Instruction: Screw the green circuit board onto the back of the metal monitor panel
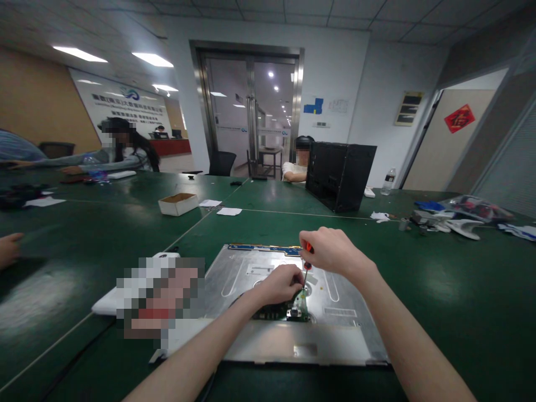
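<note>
A silvery metal display panel (pixel 259 340) lies flat on the table in front of me. On its back is a green circuit board (pixel 299 310) with a connector, and a blue strip board (pixel 259 248) runs along the far edge. My right hand (pixel 330 251) grips the red and black handle of a screwdriver (pixel 307 266), its shaft pointing down to the green board. My left hand (pixel 282 283) is closed in a pinch right beside the screwdriver's tip, over the board. Whatever lies between those left fingertips is hidden.
Left of the panel lies a white object (pixel 109 298), partly blurred out. Farther off are a small open box (pixel 178 205), a black computer case (pixel 341 173), a water bottle (pixel 388 181) and assorted parts (pixel 435 218). Other people sit around the green table (pixel 452 312); one person's hand (pixel 9 248) shows at left.
</note>
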Motion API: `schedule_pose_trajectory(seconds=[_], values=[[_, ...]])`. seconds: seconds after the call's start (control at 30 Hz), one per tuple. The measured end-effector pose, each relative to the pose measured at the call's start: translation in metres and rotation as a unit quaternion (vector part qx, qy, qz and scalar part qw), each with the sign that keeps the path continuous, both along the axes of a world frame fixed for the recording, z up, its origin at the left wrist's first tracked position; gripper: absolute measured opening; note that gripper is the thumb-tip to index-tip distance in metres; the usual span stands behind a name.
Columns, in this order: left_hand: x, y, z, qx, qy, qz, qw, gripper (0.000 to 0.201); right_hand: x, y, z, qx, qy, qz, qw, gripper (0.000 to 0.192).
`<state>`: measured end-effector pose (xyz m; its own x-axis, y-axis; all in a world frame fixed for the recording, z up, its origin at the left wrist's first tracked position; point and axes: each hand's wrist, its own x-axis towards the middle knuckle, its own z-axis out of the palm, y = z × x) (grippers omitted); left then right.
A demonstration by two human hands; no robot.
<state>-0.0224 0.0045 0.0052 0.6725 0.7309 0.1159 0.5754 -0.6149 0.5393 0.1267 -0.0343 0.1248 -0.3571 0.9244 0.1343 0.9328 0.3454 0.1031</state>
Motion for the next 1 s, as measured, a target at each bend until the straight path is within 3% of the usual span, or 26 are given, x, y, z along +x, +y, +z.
schedule_pose_trajectory(seconds=[0.2,0.33,0.5,0.83,1.0], values=[[0.0001,0.0003,0.0002,-0.002,0.005,0.002,1.0,0.013,0.0022,-0.0008,0.0011,-0.017,0.009,0.009,1.0,0.021],[0.0009,-0.0003,0.0005,-0.006,0.005,0.001,1.0,0.013,0.0001,0.0007,0.0008,-0.012,0.016,-0.002,1.0,0.036],[0.0006,-0.001,0.0012,-0.003,0.005,0.005,1.0,0.014,0.0004,0.0006,-0.0002,-0.001,0.01,-0.002,1.0,0.018],[-0.0004,0.001,-0.0012,-0.005,0.003,-0.001,1.0,0.013,-0.0012,0.0009,0.0014,-0.005,-0.001,-0.017,1.0,0.034],[-0.001,0.0014,-0.0018,-0.007,0.002,0.0,1.0,0.012,0.0001,0.0004,-0.0005,-0.005,0.01,-0.001,1.0,0.016]])
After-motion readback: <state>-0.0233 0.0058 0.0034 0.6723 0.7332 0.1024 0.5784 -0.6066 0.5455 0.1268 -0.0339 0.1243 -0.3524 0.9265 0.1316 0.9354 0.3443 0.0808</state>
